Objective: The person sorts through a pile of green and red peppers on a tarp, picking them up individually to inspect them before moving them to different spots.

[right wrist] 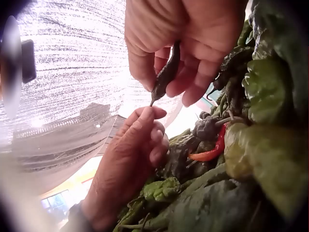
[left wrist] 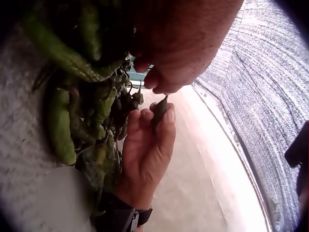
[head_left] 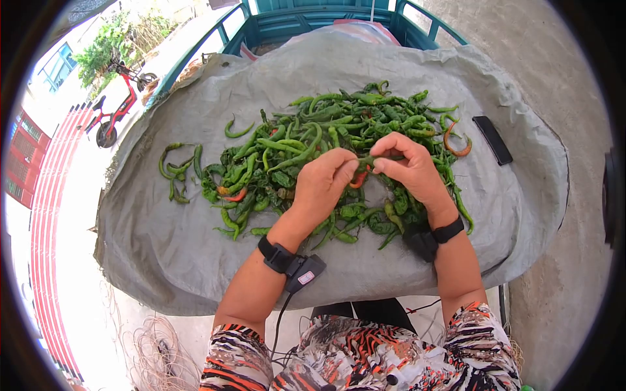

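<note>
Over the heap of green chili peppers [head_left: 287, 146], both hands meet at one small dark green chili pepper [right wrist: 167, 75]. My right hand [head_left: 417, 171] holds its body between thumb and fingers, as the right wrist view shows. The thumb and forefinger of my left hand [head_left: 324, 184] pinch the thin stem end. In the left wrist view the same chili pepper [left wrist: 160, 112] lies along the right thumb, under the left fingers. Just below the hands, a red chili pepper [right wrist: 212, 151] lies among the green ones.
The heap lies on a grey sheet [head_left: 156, 247] spread over a teal cart bed [head_left: 313, 23]. A few loose chili peppers [head_left: 176, 171] lie apart at the left. A black phone [head_left: 492, 140] rests at the right. A red scooter [head_left: 120, 107] stands beyond, at the left.
</note>
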### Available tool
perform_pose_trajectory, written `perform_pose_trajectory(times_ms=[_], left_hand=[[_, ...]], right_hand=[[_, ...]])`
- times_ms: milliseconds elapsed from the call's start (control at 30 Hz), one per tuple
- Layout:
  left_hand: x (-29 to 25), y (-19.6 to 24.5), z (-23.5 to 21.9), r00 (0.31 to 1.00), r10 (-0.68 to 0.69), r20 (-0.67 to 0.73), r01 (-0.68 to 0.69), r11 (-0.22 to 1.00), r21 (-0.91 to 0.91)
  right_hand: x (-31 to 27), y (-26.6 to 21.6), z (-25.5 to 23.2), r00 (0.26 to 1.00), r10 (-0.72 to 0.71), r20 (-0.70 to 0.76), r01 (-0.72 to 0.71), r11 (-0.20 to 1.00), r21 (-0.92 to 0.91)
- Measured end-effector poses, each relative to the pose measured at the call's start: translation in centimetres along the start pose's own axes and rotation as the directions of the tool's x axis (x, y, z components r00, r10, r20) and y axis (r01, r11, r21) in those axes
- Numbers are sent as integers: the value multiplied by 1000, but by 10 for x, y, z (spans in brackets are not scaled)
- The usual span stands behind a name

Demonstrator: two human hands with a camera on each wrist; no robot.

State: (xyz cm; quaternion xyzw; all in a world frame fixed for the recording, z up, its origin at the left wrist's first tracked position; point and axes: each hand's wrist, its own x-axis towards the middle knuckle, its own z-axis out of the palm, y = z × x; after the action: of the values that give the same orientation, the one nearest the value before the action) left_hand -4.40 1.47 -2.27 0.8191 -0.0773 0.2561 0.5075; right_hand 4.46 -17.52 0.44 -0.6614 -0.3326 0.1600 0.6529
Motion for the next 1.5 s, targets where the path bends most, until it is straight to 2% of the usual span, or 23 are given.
perform_pose_trajectory(times_ms=[33, 100, 133, 233, 367, 433, 533, 667, 767, 867, 967, 1033, 1100, 1200, 1300, 1367, 1467, 1500], left_hand=[[1, 2, -1, 997, -51, -52, 49, 998, -25], [1, 4, -4, 976, -155, -152, 144, 986, -81], [4, 0, -5, 973, -135, -186, 119, 989, -91], [4, -1, -4, 971, -132, -201, 128, 991, -33], [4, -2, -3, 963, -152, -221, 140, 988, -69], [4, 2, -5, 953, -195, -231, 176, 979, -100], [5, 4, -4, 965, -200, -171, 191, 979, -70], [4, -1, -2, 970, -134, -202, 148, 987, 57], [3, -6, -1, 968, -108, -226, 123, 991, 53], [4, 1, -5, 978, -123, -168, 137, 988, 72], [4, 8, -8, 995, -73, -72, 81, 989, 125], [3, 7, -6, 1000, -14, -17, 16, 995, 97], [3, 5, -5, 1000, 22, 17, -23, 998, 65], [3, 0, -3, 998, 54, 25, -55, 998, 39], [3, -1, -4, 996, 81, 37, -83, 996, 38], [2, 7, -5, 996, 51, 74, -52, 999, 6], [3, -3, -4, 991, 119, 56, -125, 986, 107], [3, -3, -3, 996, 93, 3, -93, 992, 86]], right_hand=[[0, 2, 2, 1000, -6, -15, 7, 995, 102], [4, 9, -1, 998, -15, -62, 15, 1000, 5], [5, 10, -2, 996, -20, -84, 17, 999, -44], [3, 4, 5, 998, -7, -63, -23, 882, -470], [3, 4, 11, 1000, -1, -20, -11, 805, -594], [4, 4, 13, 1000, 6, 18, 7, 785, -620], [3, 4, 12, 999, 11, 40, 17, 776, -631], [0, 5, 14, 995, 34, 89, 22, 827, -561], [2, 6, 16, 990, 36, 140, 64, 758, -649], [3, 7, 12, 985, -160, 72, 170, 770, -615], [4, 1, 9, 984, -69, -162, 6, 931, -364], [5, 5, 7, 989, -32, -141, 19, 996, -88], [5, 4, 9, 994, -53, -97, 65, 989, 132], [4, 4, 10, 998, -47, 31, 40, 982, 184], [4, 1, 11, 998, -66, 3, 65, 994, 85], [3, 3, 9, 998, -65, -7, 65, 988, 141], [4, 8, 6, 998, -55, -41, 61, 982, 181], [4, 8, 6, 997, -51, -56, 61, 980, 187]])
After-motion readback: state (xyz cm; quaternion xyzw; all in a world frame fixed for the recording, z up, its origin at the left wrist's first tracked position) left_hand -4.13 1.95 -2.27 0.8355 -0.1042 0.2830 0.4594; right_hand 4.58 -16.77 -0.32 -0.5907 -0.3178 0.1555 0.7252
